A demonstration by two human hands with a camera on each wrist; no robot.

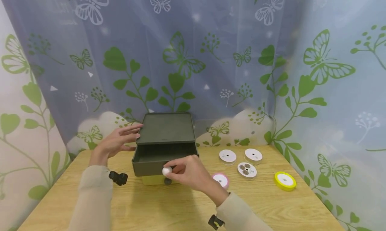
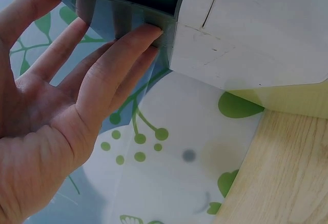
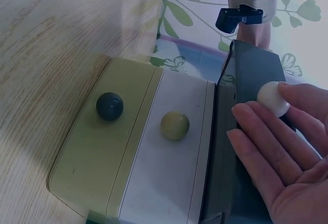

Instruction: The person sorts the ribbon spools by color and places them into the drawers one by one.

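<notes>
So the drawer box sits on the tabletop, dark top drawer pulled out at its front. Person's right grip has the white knob on that front pinched. Left grip is spread wide, touching the box's left side. Yellow-rimmed spool's well off to the box's right.

From my end I see a small chest of drawers upright on the wooden table, its flat top dark grey-green. The matching top drawer stands pulled out, its round white knob facing me. Beneath, I make out a white drawer with a yellowish knob and a yellow-green drawer with a dark knob.
</notes>
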